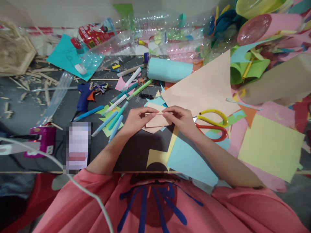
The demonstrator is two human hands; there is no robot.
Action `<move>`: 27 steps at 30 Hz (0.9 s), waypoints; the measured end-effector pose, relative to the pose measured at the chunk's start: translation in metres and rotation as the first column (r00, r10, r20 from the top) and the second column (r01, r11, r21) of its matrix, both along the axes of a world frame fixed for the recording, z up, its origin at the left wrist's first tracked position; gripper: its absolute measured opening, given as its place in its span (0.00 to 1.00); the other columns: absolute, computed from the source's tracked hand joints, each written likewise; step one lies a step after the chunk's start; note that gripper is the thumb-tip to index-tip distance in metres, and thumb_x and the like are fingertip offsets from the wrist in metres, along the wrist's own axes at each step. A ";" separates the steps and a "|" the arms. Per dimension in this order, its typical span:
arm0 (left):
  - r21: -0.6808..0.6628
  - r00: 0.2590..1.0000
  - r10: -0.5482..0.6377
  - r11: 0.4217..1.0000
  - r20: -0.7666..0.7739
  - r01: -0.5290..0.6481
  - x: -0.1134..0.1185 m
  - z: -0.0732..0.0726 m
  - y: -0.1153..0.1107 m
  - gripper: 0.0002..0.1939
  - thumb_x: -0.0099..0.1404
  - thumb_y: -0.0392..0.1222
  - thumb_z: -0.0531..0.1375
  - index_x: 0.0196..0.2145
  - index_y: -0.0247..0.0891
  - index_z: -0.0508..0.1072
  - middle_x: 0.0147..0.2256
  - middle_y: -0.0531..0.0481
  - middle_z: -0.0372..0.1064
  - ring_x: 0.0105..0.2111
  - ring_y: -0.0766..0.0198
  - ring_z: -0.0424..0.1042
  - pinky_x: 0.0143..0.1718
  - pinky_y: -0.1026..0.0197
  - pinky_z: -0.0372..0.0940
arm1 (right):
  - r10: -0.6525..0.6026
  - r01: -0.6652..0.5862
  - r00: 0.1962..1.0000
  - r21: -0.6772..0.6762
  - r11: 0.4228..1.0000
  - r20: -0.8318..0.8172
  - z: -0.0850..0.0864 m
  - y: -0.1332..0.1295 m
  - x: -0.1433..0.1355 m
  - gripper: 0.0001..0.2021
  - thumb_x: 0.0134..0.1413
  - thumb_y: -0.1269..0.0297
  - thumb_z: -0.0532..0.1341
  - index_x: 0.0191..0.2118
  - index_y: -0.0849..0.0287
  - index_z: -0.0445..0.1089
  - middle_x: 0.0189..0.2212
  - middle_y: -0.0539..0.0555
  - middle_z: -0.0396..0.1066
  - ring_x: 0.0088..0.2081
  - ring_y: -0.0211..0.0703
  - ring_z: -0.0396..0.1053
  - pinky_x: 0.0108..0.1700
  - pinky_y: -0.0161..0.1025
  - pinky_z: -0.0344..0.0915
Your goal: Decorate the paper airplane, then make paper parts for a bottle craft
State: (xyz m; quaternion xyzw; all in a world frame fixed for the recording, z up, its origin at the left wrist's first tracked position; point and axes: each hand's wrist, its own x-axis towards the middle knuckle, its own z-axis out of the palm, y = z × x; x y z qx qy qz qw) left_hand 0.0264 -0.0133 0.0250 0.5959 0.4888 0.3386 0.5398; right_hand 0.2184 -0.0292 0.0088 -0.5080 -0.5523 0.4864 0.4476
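Work surface cluttered. A blue glue gun (84, 96) lies at left, with several markers (116, 115) scattered just beside it. Scissors (212, 124) with yellow and red handles rest on paper at right of centre. A light-blue paper roll (169, 69) lies further back, and clear plastic bottles (155, 29) are piled behind it. A yellow sheet (270, 147) sits at right. A purple power strip (42, 139) stands at the left edge, near wooden sticks (36, 77).

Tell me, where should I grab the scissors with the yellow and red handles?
Probably by the loops. The yellow and red handled scissors lie flat, loops pointing right and uncovered, blades tucked toward the right hand. Come from the right, over the pink paper.
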 end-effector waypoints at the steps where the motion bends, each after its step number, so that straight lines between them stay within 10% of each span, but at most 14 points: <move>1: 0.000 1.000 -0.009 1.000 -0.003 0.009 0.000 0.000 0.000 0.09 0.59 0.45 0.63 0.32 0.36 0.80 0.22 0.53 0.69 0.17 0.73 0.56 0.19 0.67 0.53 | -0.002 0.002 1.000 -0.006 1.000 0.012 0.000 0.000 0.000 0.05 0.49 0.62 0.65 0.31 0.56 0.77 0.29 0.51 0.77 0.28 0.37 0.69 0.30 0.37 0.64; 27: 0.080 0.997 -0.068 0.994 -0.047 0.072 0.000 -0.004 0.004 0.08 0.60 0.43 0.61 0.33 0.37 0.77 0.35 0.48 0.78 0.36 0.63 0.75 0.38 0.64 0.67 | 0.029 -0.029 1.000 -0.006 1.000 -0.009 0.000 -0.002 -0.001 0.05 0.51 0.62 0.65 0.31 0.56 0.77 0.28 0.51 0.76 0.28 0.37 0.70 0.31 0.37 0.66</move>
